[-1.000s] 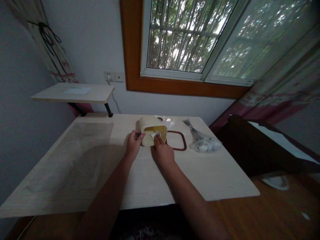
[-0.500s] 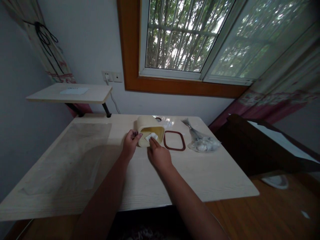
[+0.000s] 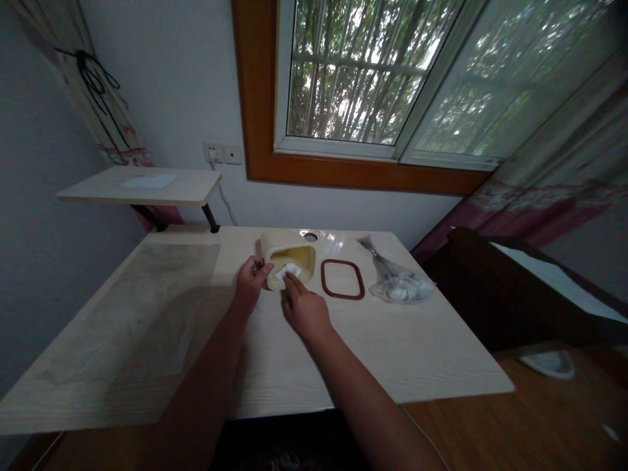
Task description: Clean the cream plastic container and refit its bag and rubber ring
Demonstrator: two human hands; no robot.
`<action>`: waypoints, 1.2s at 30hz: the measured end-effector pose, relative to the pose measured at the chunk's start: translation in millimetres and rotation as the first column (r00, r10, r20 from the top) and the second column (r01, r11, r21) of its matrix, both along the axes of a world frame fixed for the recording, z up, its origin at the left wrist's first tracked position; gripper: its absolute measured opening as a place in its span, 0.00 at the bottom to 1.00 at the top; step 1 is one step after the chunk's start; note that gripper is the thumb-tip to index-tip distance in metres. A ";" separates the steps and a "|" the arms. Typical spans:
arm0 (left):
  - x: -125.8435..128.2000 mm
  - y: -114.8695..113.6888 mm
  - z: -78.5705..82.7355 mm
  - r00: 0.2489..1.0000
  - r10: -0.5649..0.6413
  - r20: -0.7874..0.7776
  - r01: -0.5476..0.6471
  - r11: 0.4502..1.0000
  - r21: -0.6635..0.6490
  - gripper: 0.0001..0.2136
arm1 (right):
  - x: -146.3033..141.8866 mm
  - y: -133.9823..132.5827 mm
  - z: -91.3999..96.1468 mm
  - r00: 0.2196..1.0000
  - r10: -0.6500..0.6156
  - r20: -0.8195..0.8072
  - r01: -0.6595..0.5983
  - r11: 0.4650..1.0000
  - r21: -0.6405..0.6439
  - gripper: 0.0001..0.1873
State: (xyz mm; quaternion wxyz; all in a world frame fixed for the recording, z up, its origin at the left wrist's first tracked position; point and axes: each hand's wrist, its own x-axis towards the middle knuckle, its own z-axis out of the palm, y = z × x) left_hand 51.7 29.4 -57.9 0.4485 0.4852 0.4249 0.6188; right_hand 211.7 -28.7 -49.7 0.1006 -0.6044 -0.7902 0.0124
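Note:
A cream plastic container [image 3: 273, 242], like a small bin, lies tipped on the table with its yellowish opening towards me. My left hand [image 3: 249, 284] is closed on the left edge of its rim, the thumb on the near side. Inside the mouth, a crumpled white tissue or cloth [image 3: 288, 271] rests against the lower wall. The fingers of my right hand [image 3: 309, 313] press it there, fingertips together. To the right, a reddish-brown square ring with rounded corners [image 3: 340, 261] lies flat, touched by neither hand.
A knotted clear plastic bag with whitish contents [image 3: 403, 288] sits on the table's right. A transparent sheet [image 3: 147, 307] covers the left part. At the back left stands a small raised shelf [image 3: 186, 186]; a round cable hole [image 3: 311, 237] is behind the container.
The container has shifted a little left and turned slightly, both hands going with it. My right hand has moved left with the white piece. The ring and bag stay put.

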 end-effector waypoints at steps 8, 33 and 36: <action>-3.9 6.1 -4.5 0.998 -0.043 0.039 0.042 0.999 0.019 0.14 | -3.8 -3.0 -1.3 0.999 0.044 -0.012 -0.044 0.999 0.008 0.30; -10.4 16.3 -7.3 0.989 -0.058 0.133 0.060 0.998 -0.013 0.15 | 5.5 1.1 2.3 0.996 -0.089 -0.003 0.089 0.996 0.000 0.31; -9.5 14.9 -5.8 0.988 -0.065 0.143 0.067 0.998 -0.009 0.15 | 0.3 -1.0 2.6 0.999 -0.039 -0.016 0.039 0.999 -0.017 0.31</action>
